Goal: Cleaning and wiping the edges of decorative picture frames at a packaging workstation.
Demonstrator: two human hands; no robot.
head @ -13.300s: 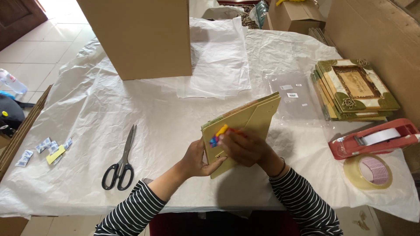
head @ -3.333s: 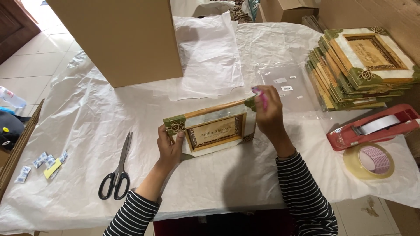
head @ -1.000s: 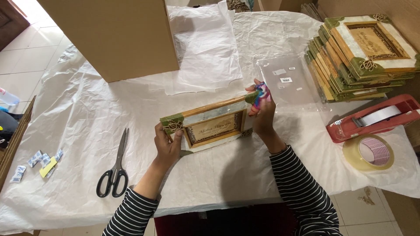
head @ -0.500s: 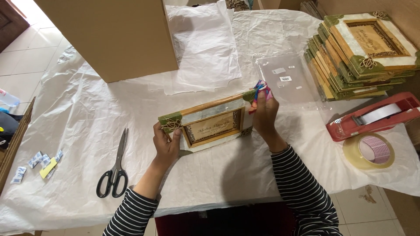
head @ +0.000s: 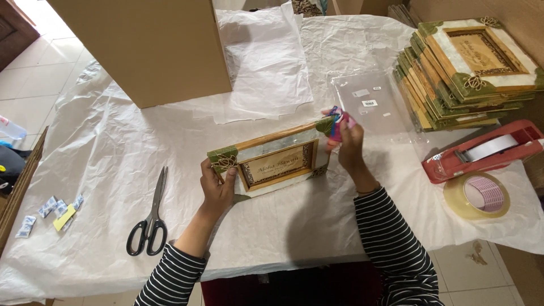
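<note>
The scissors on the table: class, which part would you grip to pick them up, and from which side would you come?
Grip the scissors by the black looped handles, which lie at the near end toward the person. Come from above on the near side; the closed blades point away. The left hand is closest.

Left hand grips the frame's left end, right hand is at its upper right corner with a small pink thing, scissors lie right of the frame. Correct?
Not quite: the scissors lie to the left of the frame, as the head view shows. The rest holds: the left hand grips the frame's left end, and the right hand is at its upper right corner with a small pink thing.
</note>
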